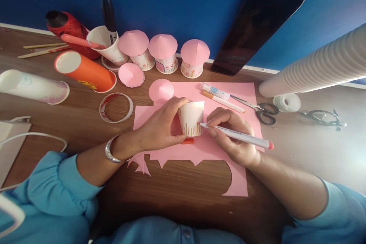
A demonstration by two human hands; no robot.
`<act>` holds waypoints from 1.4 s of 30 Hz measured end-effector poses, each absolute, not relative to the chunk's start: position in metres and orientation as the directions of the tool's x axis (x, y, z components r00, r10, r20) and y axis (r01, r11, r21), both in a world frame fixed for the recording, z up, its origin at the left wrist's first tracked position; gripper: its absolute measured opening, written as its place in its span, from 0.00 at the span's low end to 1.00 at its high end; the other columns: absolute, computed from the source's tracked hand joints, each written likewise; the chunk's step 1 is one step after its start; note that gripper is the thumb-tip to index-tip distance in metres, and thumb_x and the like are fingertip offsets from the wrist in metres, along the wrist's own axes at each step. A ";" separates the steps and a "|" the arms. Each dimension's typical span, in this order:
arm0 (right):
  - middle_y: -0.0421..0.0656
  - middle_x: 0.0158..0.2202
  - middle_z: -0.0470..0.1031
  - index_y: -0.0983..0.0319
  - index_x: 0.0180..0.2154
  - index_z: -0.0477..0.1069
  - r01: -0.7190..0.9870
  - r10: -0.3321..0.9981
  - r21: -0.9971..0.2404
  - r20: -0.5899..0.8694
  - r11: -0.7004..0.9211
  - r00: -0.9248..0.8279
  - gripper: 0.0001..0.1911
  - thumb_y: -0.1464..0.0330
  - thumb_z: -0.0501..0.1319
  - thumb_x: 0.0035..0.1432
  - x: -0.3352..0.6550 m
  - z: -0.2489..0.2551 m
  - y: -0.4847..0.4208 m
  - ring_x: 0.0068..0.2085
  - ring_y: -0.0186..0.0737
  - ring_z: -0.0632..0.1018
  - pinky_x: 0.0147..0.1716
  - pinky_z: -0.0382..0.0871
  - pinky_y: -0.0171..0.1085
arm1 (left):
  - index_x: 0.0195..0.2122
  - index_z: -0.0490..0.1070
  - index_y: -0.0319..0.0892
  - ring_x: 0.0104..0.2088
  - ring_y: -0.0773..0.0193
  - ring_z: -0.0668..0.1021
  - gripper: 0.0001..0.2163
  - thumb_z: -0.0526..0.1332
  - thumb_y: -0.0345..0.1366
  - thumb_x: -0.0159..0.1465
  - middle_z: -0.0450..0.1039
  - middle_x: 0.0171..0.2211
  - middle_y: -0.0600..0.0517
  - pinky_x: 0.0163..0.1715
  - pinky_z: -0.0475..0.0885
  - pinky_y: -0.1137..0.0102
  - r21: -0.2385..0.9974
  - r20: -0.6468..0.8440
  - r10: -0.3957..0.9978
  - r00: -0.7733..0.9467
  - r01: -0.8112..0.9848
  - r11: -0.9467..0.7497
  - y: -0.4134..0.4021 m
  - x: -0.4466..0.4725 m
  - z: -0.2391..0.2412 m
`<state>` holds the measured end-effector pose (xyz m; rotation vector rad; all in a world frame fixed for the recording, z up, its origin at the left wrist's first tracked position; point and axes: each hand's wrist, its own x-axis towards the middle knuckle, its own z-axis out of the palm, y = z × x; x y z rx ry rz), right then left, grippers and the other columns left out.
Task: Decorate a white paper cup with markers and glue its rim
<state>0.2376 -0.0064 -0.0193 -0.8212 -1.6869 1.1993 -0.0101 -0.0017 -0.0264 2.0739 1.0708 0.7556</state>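
My left hand [160, 126] is wrapped round a small white paper cup [192, 117] that stands upside down on a pink paper sheet [240, 95]. Orange and red strokes are drawn along the cup's lower edge. My right hand [233, 137] pinches a white marker with an orange end [243, 136], its tip touching the cup's right side. An orange cap [188, 141] lies under the cup. A pink paper cone [161, 90] rests just beyond my left hand.
Three decorated cups with pink cone roofs [163, 54] line the blue wall. A glue tube [215, 91], a second marker [224, 101] and scissors [264, 111] lie on the sheet's far right. A tape ring [116, 107], an orange cup [85, 71], a cup stack [317, 68] and a phone [257, 26] surround them.
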 end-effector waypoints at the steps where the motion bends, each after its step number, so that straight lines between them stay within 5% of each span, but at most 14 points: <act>1: 0.39 0.34 0.78 0.57 0.39 0.75 0.024 0.878 -0.950 0.279 0.312 -0.390 0.05 0.73 0.66 0.68 0.238 -0.019 -0.006 0.34 0.36 0.78 0.35 0.74 0.38 | 0.63 0.60 0.50 0.55 0.48 0.80 0.36 0.76 0.34 0.58 0.75 0.58 0.44 0.55 0.79 0.53 0.775 0.175 0.852 0.494 0.464 -0.429 -0.002 -0.010 -0.026; 42: 0.38 0.35 0.78 0.57 0.40 0.75 0.025 0.880 -0.949 0.282 0.315 -0.382 0.06 0.75 0.66 0.68 0.239 -0.022 -0.006 0.35 0.35 0.79 0.36 0.74 0.38 | 0.65 0.59 0.49 0.56 0.49 0.79 0.38 0.77 0.33 0.57 0.74 0.59 0.44 0.57 0.78 0.54 0.769 0.225 0.835 0.502 0.434 -0.468 -0.001 -0.011 -0.030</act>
